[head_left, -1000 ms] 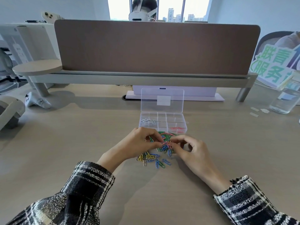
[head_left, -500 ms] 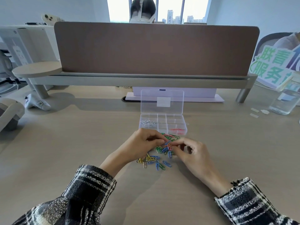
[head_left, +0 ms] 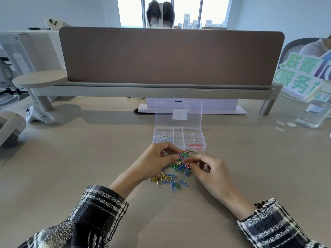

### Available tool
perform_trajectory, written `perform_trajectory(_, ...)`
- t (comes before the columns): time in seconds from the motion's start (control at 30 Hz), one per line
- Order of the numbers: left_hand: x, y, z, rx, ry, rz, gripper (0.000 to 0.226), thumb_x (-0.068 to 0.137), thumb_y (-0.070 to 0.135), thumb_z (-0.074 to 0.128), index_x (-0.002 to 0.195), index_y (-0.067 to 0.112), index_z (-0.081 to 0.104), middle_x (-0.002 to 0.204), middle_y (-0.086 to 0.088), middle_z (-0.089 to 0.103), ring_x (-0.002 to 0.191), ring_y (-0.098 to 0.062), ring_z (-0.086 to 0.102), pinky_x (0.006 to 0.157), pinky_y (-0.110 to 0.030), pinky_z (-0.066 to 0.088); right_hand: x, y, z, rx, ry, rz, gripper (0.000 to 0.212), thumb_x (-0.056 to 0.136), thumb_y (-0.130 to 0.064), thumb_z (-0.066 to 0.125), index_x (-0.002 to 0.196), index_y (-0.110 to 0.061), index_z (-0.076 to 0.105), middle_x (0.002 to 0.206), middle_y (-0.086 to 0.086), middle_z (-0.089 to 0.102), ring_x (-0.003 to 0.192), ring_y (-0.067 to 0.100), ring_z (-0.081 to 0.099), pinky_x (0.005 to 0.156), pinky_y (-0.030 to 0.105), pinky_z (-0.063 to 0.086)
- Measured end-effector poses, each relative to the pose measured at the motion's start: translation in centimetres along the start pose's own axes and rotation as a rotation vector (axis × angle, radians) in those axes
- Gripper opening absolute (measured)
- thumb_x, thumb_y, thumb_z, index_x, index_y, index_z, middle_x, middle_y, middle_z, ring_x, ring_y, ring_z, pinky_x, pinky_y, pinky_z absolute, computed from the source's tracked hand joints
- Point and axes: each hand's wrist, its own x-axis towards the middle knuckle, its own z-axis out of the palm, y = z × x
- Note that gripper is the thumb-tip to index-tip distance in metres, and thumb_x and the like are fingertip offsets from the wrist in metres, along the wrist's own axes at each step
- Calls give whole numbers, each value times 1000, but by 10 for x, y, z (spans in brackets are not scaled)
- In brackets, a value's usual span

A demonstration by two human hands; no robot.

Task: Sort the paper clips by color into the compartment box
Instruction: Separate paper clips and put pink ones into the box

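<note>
A clear compartment box (head_left: 179, 138) stands open on the desk, its lid upright. White clips (head_left: 163, 137) lie in its left compartments and red clips (head_left: 194, 145) in the near right one. A pile of coloured paper clips (head_left: 180, 163) lies just in front of the box, with several blue, yellow and green ones spread nearer me. My left hand (head_left: 157, 161) and my right hand (head_left: 208, 169) meet over the pile, fingertips pinching into the tangled clips. Which clip each hand holds is hidden by the tangle.
A brown divider panel on a grey shelf (head_left: 161, 90) closes off the back of the desk. A glass jar (head_left: 315, 111) stands at the far right, a white controller (head_left: 40, 116) at the far left. A person sits behind the divider.
The hands stay at the pile, fingers working slightly. The camera has tipped a little, so the scene sits lower in view.
</note>
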Motion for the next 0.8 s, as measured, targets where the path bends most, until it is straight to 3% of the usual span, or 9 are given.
perform_trajectory(0.2,1,-1,-1,55,30,6,17,95,18,59,93,29,72,71,-19,58,39,-18,39,47,-25,37,1,0,0,-38,10,17,22,83,-4,67,87,-23,77,82,-15,67,70,2,55,61,9,36)
perform_trajectory(0.63,-1,3,4,62,32,9,19,96,16,55,95,27,71,59,-7,45,40,-18,32,40,-23,33,1,3,-1,63,-50,30,6,83,-18,75,86,-23,76,82,-19,68,77,3,61,68,10,41)
perform_trajectory(0.8,-4,5,5,66,30,23,21,97,13,53,96,24,72,57,11,50,37,-14,36,41,-23,35,2,5,0,68,-54,42,7,81,-20,77,84,-26,76,80,-18,69,77,4,63,68,11,42)
